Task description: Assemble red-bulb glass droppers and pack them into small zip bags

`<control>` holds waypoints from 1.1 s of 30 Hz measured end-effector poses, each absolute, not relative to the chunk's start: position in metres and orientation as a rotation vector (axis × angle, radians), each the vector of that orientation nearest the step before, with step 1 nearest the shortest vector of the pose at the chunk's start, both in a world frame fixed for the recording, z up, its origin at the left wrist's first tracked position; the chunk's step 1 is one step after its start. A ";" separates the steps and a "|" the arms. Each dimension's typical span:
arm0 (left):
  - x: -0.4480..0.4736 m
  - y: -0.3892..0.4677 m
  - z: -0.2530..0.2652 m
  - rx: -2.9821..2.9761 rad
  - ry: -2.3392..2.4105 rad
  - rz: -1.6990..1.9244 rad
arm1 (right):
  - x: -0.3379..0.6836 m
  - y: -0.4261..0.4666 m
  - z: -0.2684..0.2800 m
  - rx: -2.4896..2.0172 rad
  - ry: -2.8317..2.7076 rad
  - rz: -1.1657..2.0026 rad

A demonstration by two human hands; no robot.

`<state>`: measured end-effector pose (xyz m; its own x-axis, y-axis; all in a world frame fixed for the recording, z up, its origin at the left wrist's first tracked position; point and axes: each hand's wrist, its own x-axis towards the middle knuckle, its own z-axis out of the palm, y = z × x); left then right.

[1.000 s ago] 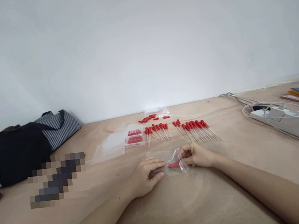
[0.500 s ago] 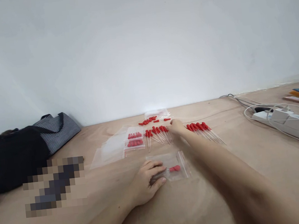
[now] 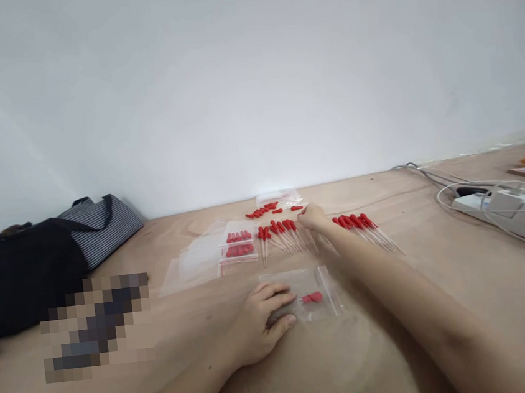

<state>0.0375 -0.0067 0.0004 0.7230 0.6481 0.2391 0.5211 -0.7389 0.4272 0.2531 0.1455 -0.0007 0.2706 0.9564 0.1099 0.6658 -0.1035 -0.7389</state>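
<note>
My left hand (image 3: 270,317) rests on a clear zip bag (image 3: 278,277), fingers stretched and thumb apart. Inside that bag lie droppers with red rubber bulbs (image 3: 312,297); their tubes are partly under my fingers. Farther back, my right hand (image 3: 314,217) is closed in a pinch, with a bit of red at its fingertips and a thin clear tube below: a dropper. Just left of it several red-bulbed droppers (image 3: 284,226) lie side by side. Another row of droppers (image 3: 354,221) lies to its right, partly behind my forearm.
Filled zip bags (image 3: 240,249) overlap flat bags (image 3: 197,263) on the left. Loose red bulbs (image 3: 261,210) and a clear bag (image 3: 277,197) lie near the wall. A power strip (image 3: 508,214) with cables stands right; a black bag (image 3: 31,277) and a blurred-out dark item (image 3: 100,326) sit left.
My right hand has shifted slightly among the droppers, and a clear tube now shows below its fingertips. My left hand stays on the zip bag. The view has moved a little.
</note>
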 end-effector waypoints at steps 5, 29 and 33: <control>0.038 -0.006 -0.001 2.611 0.889 0.551 | 0.285 0.099 0.013 -1.619 -1.310 0.654; 0.038 -0.005 -0.004 2.670 1.061 0.447 | 0.284 -0.023 -0.026 -1.218 -1.167 1.249; 0.039 -0.005 -0.003 2.667 1.060 0.446 | 0.291 -0.020 -0.029 -1.275 -1.530 1.142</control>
<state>0.0394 -0.0055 -0.0034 0.6910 0.6967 0.1926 0.6246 -0.7096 0.3260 0.2915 -0.0202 -0.0288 -0.1500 0.9879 0.0397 0.2432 0.0757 -0.9670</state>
